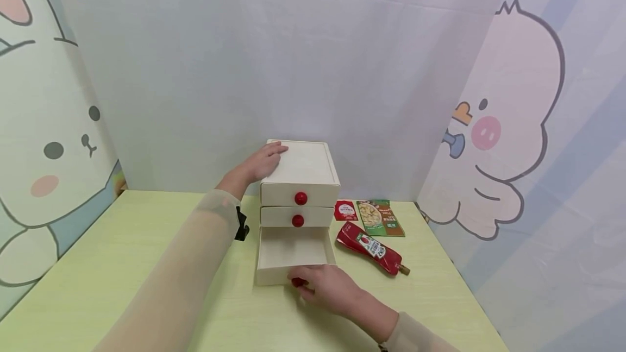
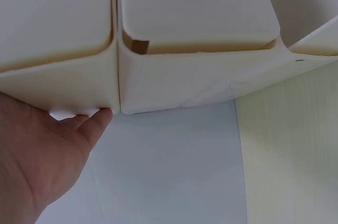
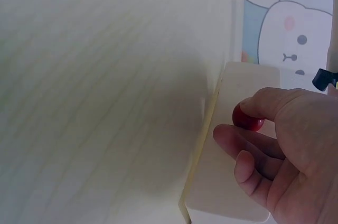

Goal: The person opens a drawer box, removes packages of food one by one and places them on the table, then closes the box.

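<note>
A cream three-tier drawer cabinet (image 1: 305,162) stands at the back of the table, with a red round knob on each drawer. Its bottom drawer (image 1: 274,276) is pulled far out, and the inside floor shows. The upper two drawers are pushed in. My left hand (image 1: 264,162) rests on the left edge of the cabinet top, fingers lying over it; in the left wrist view the thumb touches the side wall. At the bottom drawer's front, my right hand (image 1: 332,289) pinches the red knob (image 3: 248,118) between thumb and fingers.
Right of the cabinet lie a red ketchup pouch (image 1: 371,249) with a spout, a green and brown food packet (image 1: 380,218) and a small red packet (image 1: 346,211). A white curtain (image 1: 293,69) hangs close behind the cabinet. The light green table (image 1: 146,243) extends to both sides.
</note>
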The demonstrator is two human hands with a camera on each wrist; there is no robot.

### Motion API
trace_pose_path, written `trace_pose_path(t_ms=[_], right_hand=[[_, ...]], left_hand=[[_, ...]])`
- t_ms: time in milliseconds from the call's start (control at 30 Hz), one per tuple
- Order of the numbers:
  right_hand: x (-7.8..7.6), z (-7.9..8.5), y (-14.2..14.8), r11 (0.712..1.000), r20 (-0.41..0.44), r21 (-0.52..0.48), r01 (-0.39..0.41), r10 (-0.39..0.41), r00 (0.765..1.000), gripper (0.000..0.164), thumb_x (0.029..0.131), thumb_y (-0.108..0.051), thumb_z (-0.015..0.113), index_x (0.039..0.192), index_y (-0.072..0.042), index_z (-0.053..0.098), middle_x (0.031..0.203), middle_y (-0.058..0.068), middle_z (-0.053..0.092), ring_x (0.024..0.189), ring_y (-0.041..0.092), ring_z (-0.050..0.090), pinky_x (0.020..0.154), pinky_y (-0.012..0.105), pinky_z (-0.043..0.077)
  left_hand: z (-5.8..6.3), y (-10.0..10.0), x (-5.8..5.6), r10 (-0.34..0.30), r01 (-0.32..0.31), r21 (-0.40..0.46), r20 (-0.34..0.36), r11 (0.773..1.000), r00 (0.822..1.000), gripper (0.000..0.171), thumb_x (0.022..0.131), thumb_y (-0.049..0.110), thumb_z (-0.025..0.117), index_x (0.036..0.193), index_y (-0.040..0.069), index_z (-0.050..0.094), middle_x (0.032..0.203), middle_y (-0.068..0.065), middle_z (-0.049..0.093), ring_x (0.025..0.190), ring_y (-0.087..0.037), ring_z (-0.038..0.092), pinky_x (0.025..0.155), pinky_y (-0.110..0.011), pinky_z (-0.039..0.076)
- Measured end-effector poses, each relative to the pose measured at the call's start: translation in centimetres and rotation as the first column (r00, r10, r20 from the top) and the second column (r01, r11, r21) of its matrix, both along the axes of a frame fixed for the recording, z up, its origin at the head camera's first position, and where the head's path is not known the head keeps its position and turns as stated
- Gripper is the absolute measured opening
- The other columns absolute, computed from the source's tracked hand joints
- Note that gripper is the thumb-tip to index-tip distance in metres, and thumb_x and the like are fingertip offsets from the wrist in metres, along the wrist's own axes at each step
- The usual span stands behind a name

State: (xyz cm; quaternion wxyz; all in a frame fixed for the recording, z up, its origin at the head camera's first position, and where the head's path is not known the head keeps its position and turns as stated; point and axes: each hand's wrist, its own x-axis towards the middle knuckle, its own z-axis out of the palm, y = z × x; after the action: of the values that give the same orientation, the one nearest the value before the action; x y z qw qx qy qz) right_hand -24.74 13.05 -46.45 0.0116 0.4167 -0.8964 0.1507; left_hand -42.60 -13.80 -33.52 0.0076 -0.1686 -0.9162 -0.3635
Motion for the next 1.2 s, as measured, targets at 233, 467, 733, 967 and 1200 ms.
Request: trace_pose_path(t_ms=[233, 467, 733, 967, 1200], right_hand=[[-0.9, -0.2, -0.1, 1.0, -0.001, 0.001, 0.02, -0.02, 1.0, 0.026, 0.103, -0.018, 0.08, 0.128, -0.024, 0.077, 0.119, -0.009, 0.083, 0.091, -0.005, 0.068, 0.085, 0.017, 0.061], [-1.4, -0.4, -0.4, 0.999, 0.014, 0.02, 0.042, -0.042, 0.999, 0.025, 0.103, -0.019, 0.08, 0.126, -0.025, 0.078, 0.112, -0.011, 0.082, 0.084, -0.004, 0.062, 0.082, 0.017, 0.06], [-1.6, -0.6, -0.5, 0.999, 0.002, 0.008, 0.038, -0.038, 0.999, 0.024, 0.103, -0.019, 0.079, 0.126, -0.026, 0.076, 0.112, -0.011, 0.082, 0.082, -0.004, 0.061, 0.081, 0.017, 0.06], [-1.7, -0.5, -0.6, 1.0, -0.041, 0.0, 0.027, -0.026, 0.999, 0.024, 0.102, -0.018, 0.079, 0.125, -0.024, 0.076, 0.113, -0.01, 0.083, 0.086, -0.004, 0.064, 0.082, 0.017, 0.06], [-2.1, -0.4, -0.7, 0.999, -0.075, -0.004, 0.044, -0.045, 0.996, 0.024, 0.102, -0.019, 0.079, 0.126, -0.023, 0.076, 0.115, -0.007, 0.083, 0.09, -0.002, 0.069, 0.083, 0.019, 0.061]], left_hand=[[0.1, 0.0, 0.0, 0.002, -0.002, -0.018, -0.002, 1.0, 1.0, 0.061, 0.116, 0.028, 0.021, 0.173, 0.011, 0.035, 0.186, -0.012, 0.015, 0.173, -0.038, 0.006, 0.14, -0.061, 0.011], [0.0, 0.0, -0.1, 0.005, -0.005, -0.017, 0.001, 1.0, 1.0, 0.062, 0.115, 0.029, 0.021, 0.174, 0.013, 0.035, 0.186, -0.011, 0.015, 0.174, -0.038, 0.006, 0.14, -0.061, 0.01], [-0.1, -0.1, -0.1, 0.005, -0.005, -0.01, 0.004, 1.0, 1.0, 0.062, 0.115, 0.03, 0.02, 0.174, 0.012, 0.034, 0.186, -0.011, 0.014, 0.173, -0.039, 0.006, 0.139, -0.062, 0.01], [-0.1, -0.1, 0.0, 0.006, -0.006, -0.016, 0.001, 1.0, 1.0, 0.063, 0.115, 0.03, 0.021, 0.173, 0.012, 0.034, 0.186, -0.012, 0.014, 0.173, -0.038, 0.005, 0.139, -0.062, 0.01], [-0.1, 0.0, -0.1, 0.007, -0.007, -0.012, 0.001, 1.0, 1.0, 0.061, 0.116, 0.03, 0.021, 0.174, 0.012, 0.034, 0.186, -0.011, 0.014, 0.173, -0.038, 0.006, 0.14, -0.062, 0.01]])
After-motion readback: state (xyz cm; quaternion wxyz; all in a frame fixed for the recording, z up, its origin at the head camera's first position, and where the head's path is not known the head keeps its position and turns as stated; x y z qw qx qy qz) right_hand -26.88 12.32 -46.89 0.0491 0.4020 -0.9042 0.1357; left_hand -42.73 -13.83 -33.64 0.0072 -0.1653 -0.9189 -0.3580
